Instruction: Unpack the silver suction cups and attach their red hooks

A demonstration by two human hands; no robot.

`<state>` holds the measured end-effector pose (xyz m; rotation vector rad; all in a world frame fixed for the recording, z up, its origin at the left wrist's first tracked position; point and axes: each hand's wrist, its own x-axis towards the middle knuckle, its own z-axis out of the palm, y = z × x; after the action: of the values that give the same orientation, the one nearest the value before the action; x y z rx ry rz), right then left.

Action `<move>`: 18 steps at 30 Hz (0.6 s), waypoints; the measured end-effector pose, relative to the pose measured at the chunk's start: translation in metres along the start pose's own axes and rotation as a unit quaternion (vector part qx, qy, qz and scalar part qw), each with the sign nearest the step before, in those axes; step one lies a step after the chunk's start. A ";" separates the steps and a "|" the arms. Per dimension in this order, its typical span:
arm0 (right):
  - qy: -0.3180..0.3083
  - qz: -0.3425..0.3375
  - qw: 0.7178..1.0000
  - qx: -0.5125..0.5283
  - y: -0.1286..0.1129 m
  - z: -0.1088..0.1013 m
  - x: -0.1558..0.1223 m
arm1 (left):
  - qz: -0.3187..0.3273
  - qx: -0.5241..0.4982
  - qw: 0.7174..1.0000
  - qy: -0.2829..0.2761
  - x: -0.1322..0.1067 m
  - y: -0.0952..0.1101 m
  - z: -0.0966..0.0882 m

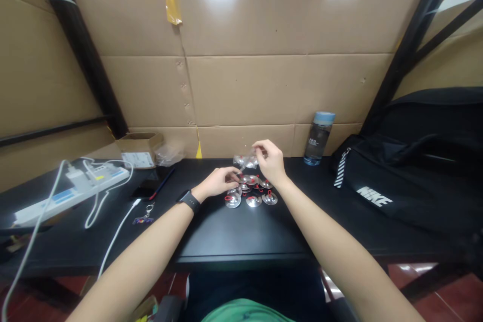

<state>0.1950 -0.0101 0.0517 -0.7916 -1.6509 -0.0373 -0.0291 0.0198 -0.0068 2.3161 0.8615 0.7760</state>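
Observation:
Several small silvery finger cymbals [253,202] with red loops lie in a loose cluster on the black table [241,234]. Behind them are more shiny pieces in clear plastic bags [239,160]. My left hand [222,180] is at the left side of the cluster, its thumb and fingers curled at a cymbal's edge; what they hold is too small to make out. Above the back of the cluster, my right hand [270,160] is closed in a pinch at the crinkled clear plastic. Its fingertips partly cover the bags.
A water bottle [319,139] and a black NIKE bag [411,161] stand on the right. On the left are a power strip [71,196] with white cables, a small carton [139,150], a phone [145,189] and a keychain [144,220]. Cardboard [241,85] walls the back.

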 end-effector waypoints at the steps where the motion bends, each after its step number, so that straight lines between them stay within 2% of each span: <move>1: 0.018 0.011 1.000 0.004 0.002 -0.002 0.001 | 0.000 0.003 1.000 -0.002 0.000 0.000 0.000; 3: 0.044 0.038 0.998 0.016 0.005 -0.005 0.003 | 0.001 0.004 1.000 0.010 0.001 -0.001 0.000; 5: 0.048 0.068 0.996 0.032 0.008 -0.004 0.003 | 0.000 0.007 0.999 0.051 0.001 -0.002 0.000; 9: 0.014 0.099 0.993 0.060 0.010 0.001 0.000 | 0.003 0.027 0.989 0.147 0.004 -0.002 -0.001; 12: -0.013 0.105 0.991 0.078 0.010 0.005 -0.002 | -0.021 -0.028 0.981 0.189 0.005 0.000 -0.002; 15: -0.028 0.111 0.990 0.085 0.012 0.006 -0.003 | -0.045 -0.114 0.975 0.186 0.004 0.005 -0.004; 18: -0.031 0.120 0.989 0.084 0.016 0.006 -0.005 | -0.040 -0.088 0.982 0.162 -0.001 0.014 -0.007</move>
<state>0.1979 0.0025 0.0396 -0.8625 -1.5832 0.2942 -0.0287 0.0125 0.0071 2.0185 0.9745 1.1663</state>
